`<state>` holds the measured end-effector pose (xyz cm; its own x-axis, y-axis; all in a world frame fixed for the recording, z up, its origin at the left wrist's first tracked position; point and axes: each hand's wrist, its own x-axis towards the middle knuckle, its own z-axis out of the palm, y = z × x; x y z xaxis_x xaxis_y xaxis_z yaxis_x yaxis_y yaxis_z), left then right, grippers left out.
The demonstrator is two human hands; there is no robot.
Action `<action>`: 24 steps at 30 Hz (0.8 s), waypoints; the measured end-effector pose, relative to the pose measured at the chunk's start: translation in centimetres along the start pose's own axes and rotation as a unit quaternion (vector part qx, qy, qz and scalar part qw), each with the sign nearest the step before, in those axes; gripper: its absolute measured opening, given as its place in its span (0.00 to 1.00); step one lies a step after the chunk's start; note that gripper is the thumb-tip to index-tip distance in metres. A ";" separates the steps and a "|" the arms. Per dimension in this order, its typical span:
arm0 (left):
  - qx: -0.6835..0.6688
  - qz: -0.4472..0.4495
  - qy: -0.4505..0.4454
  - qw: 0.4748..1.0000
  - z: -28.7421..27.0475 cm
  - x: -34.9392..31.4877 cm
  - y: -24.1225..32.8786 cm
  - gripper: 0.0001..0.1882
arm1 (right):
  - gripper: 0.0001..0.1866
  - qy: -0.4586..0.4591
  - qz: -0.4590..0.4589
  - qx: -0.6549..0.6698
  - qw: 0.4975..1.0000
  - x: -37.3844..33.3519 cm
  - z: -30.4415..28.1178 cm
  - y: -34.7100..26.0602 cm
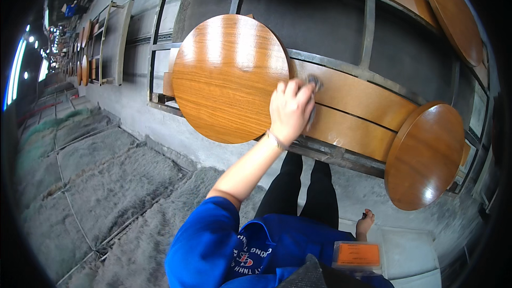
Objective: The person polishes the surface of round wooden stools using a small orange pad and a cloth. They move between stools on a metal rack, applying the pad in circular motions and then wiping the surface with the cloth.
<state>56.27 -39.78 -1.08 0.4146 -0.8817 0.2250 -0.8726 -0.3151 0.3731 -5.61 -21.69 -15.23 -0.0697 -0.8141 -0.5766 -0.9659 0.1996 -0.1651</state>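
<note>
My left hand (290, 109) reaches forward at the right edge of a glossy round wooden tabletop (229, 77). Its fingers are closed on a small grey pad (313, 82), pressed where the tabletop meets a long brown wooden board (362, 99). A thin bracelet sits on the wrist. The blue sleeve of that arm comes in from the lower left. My right hand is out of sight. The tabletop leans against a dark metal frame (368, 27).
Another round wooden top (425, 155) leans at the right, and one more (453, 16) at the upper right. Grey mats (101, 181) cover the floor on the left. My black-trousered legs (301, 187) and a bare foot (365, 223) are below, next to an orange-lidded box (356, 256).
</note>
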 end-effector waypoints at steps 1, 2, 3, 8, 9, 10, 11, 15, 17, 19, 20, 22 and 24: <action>-0.026 0.001 0.005 1.000 -0.3 -1.0 0.5 0.14 | 0.18 0.004 -0.004 -0.001 1.000 0.3 -0.2 0.2; 0.012 -0.006 0.038 0.999 -0.8 -1.2 -0.7 0.15 | 0.18 -0.007 0.022 -0.011 1.000 0.5 -0.4 0.7; 0.039 -0.010 0.090 0.995 -1.3 -0.7 -2.6 0.15 | 0.18 0.006 -0.004 -0.010 1.000 0.7 -0.7 1.2; 0.154 -0.154 0.156 0.963 -2.2 1.8 -9.5 0.11 | 0.18 -0.016 0.037 -0.036 0.999 0.8 -1.9 4.3; 0.157 -0.167 0.122 0.966 -1.6 1.9 -8.9 0.11 | 0.17 -0.018 0.018 -0.044 0.999 0.9 -2.1 4.6; 0.139 -0.139 0.128 0.972 -0.7 1.7 -7.2 0.10 | 0.17 -0.024 0.017 -0.057 0.998 1.1 -2.3 4.8; 0.124 -0.106 0.122 0.979 0.3 1.5 -5.1 0.11 | 0.17 -0.041 0.045 -0.080 0.995 1.3 -2.5 4.8; -0.052 -0.048 0.040 0.997 1.9 -1.2 2.5 0.12 | 0.16 -0.021 -0.008 -0.070 0.997 2.8 -3.3 4.2; -0.009 -0.047 0.099 0.994 1.0 -1.6 1.6 0.14 | 0.16 -0.008 -0.024 -0.056 0.998 3.6 -3.8 3.8; 0.071 -0.116 0.147 0.980 -0.8 -1.5 -2.2 0.12 | 0.16 -0.003 -0.041 -0.053 0.998 4.0 -4.2 3.7; 0.119 -0.174 0.156 0.965 -1.6 -1.6 -4.1 0.10 | 0.16 -0.006 -0.040 -0.055 0.998 4.1 -4.4 3.8; 0.139 -0.173 0.188 0.957 -2.3 -1.7 -6.2 0.08 | 0.18 -0.032 0.019 -0.025 0.999 4.0 -4.9 4.0; 0.126 -0.151 0.159 0.968 -1.9 -2.3 -5.7 0.09 | 0.20 -0.029 0.001 -0.025 0.999 3.8 -5.2 4.5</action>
<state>60.77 -35.28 -2.06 0.6838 -0.5968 0.4198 -0.7183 -0.6518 0.2432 -11.49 -26.74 -14.05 -0.0587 -0.7798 -0.6232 -0.9770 0.1731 -0.1246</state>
